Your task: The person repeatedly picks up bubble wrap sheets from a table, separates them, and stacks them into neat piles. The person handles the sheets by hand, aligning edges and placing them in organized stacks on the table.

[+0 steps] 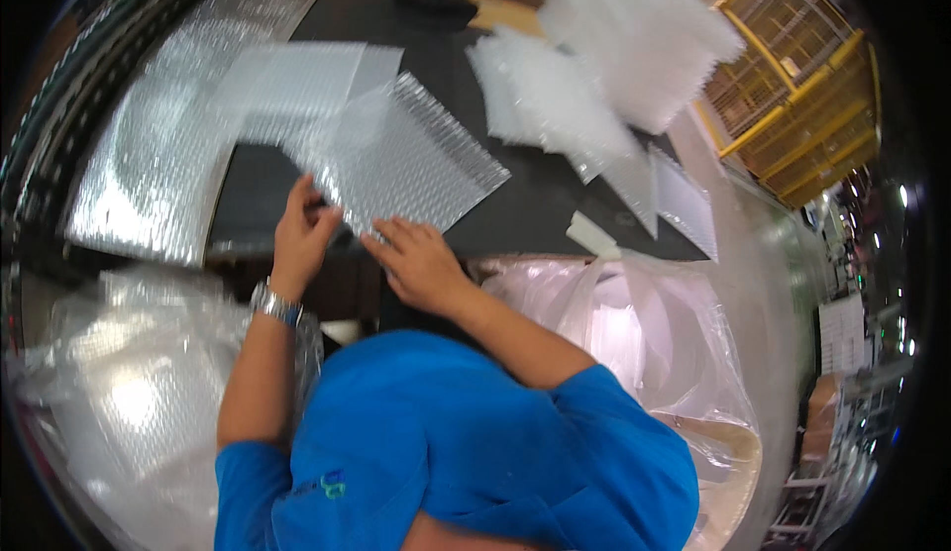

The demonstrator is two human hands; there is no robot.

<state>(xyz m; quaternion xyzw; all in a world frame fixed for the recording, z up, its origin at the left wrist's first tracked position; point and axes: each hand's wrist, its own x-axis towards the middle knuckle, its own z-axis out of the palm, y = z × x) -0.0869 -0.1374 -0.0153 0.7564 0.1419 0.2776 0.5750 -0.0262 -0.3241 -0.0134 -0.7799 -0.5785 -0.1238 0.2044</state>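
Observation:
A clear bubble wrap sheet [416,160] lies turned at an angle on the dark table, its near corner toward me. My left hand [305,229], with a metal watch on the wrist, is closed at the sheet's left edge, thumb and fingers curled around it. Against the near right edge rests my right hand [421,262], its fingers stretched out and lying flat. Partly under the sheet, a second translucent bubble wrap piece [297,71] extends to the far left.
A long shiny bubble wrap strip [149,170] covers the table's left side. White foam-like sheets [634,46] are stacked at far right, with loose ones [555,105] beside them. Plastic-lined containers [634,323] stand at the near edge. Yellow fencing [792,76] rises beyond.

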